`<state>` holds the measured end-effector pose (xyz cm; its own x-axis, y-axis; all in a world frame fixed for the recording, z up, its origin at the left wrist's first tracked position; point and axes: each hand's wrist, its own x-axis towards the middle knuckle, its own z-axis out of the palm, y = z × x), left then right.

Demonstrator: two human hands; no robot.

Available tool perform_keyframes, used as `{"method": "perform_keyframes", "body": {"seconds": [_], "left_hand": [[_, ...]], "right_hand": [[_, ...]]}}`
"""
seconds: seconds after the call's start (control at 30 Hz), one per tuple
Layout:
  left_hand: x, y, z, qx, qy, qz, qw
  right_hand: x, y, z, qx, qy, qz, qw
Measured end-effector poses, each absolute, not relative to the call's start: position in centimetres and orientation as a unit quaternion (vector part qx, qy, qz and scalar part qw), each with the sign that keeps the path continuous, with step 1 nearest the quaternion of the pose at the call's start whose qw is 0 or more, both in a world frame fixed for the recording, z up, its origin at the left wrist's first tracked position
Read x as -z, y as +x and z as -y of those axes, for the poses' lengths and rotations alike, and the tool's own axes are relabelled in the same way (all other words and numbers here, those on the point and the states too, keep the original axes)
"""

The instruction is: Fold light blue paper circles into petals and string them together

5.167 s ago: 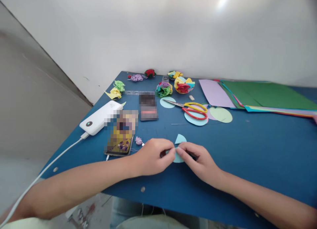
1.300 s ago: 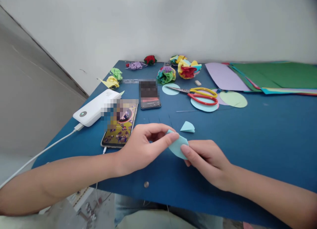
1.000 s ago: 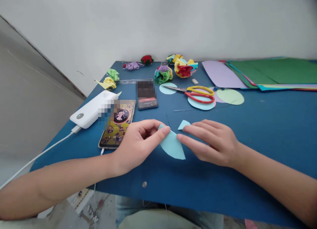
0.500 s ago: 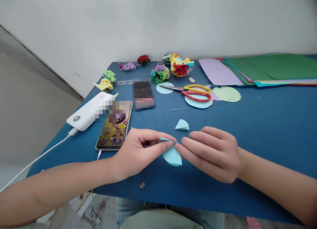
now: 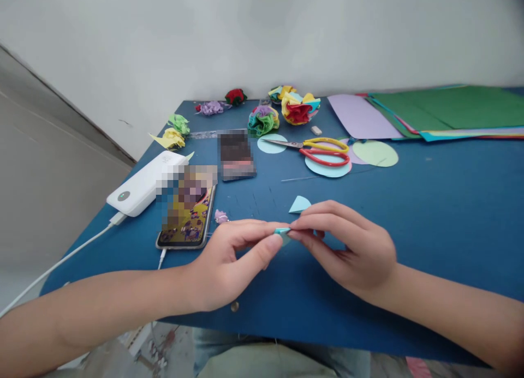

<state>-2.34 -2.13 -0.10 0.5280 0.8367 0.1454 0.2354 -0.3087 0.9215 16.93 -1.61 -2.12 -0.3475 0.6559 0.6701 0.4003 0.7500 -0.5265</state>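
Observation:
My left hand [image 5: 233, 255] and my right hand [image 5: 347, 247] meet above the near part of the blue table [image 5: 429, 214]. Both pinch a small folded light-blue paper piece [image 5: 283, 233] between thumb and fingertips; only its edge shows. A second folded light-blue paper wedge [image 5: 300, 204] lies on the table just behind my fingers. A tiny purple paper flower [image 5: 221, 216] sits to the left of my left hand.
A phone [image 5: 186, 211], a white power bank [image 5: 143, 181] with cable and a second phone [image 5: 235, 154] lie at left. Scissors [image 5: 319, 150] rest on paper circles [image 5: 374, 153]. Paper flowers [image 5: 298, 108] line the back. Coloured paper sheets [image 5: 442, 113] lie at back right.
The light-blue piece lay flat and wide under my fingers a second ago; now it is folded smaller and pinched edge-on between both hands. The view shifted slightly.

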Motion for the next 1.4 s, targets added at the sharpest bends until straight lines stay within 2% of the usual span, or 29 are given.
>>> {"method": "perform_keyframes", "body": {"seconds": [0.47,0.6,0.67,0.93,1.4], "left_hand": [[0.77,-2.2,2.12,-0.359,0.817,-0.341,0.296],[0.67,-2.34,2.32,-0.374,0.829,-0.339,0.241],[0.74,-2.44,2.46,-0.367,0.825,-0.351,0.247],[0.99,-2.58,2.69,-0.326,0.795,-0.331,0.39],[0.86,-2.59,2.36,-0.309,0.823,-0.358,0.315]], "right_hand": [[2.15,17.04,1.93,-0.071,-0.328,0.833,0.439],[2.51,17.01,1.74,-0.108,-0.336,0.827,0.438],[2.52,16.92,1.56,-0.147,-0.328,0.82,0.446],[1.77,16.68,1.64,-0.296,-0.322,0.763,0.476],[1.85,16.73,1.8,-0.349,-0.35,0.763,0.418]]}}
